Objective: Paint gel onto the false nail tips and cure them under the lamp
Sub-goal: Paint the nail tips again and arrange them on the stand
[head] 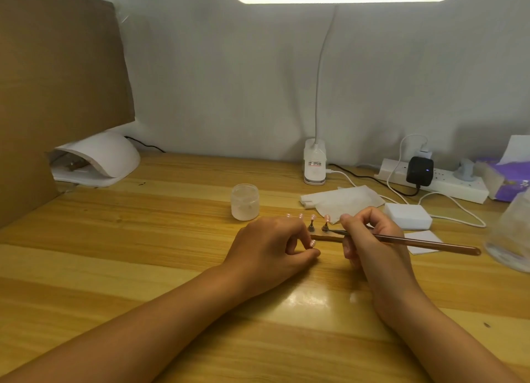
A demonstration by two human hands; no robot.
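Observation:
Several pink false nail tips stand on small dark pegs on a brown holder strip at the middle of the wooden desk. My left hand pinches one nail tip between thumb and fingers, just in front of the strip. A long brown brush is gripped like a pen in my right hand, its tip pointing left toward the rightmost peg. A small jar of pale gel stands open behind the tips. The white curing lamp sits at the far left, partly behind cardboard.
A cardboard panel walls the left side. A desk lamp's base stands at the back centre. Tissues, a white box, a power strip with cables, a purple tissue pack and a clear container crowd the right.

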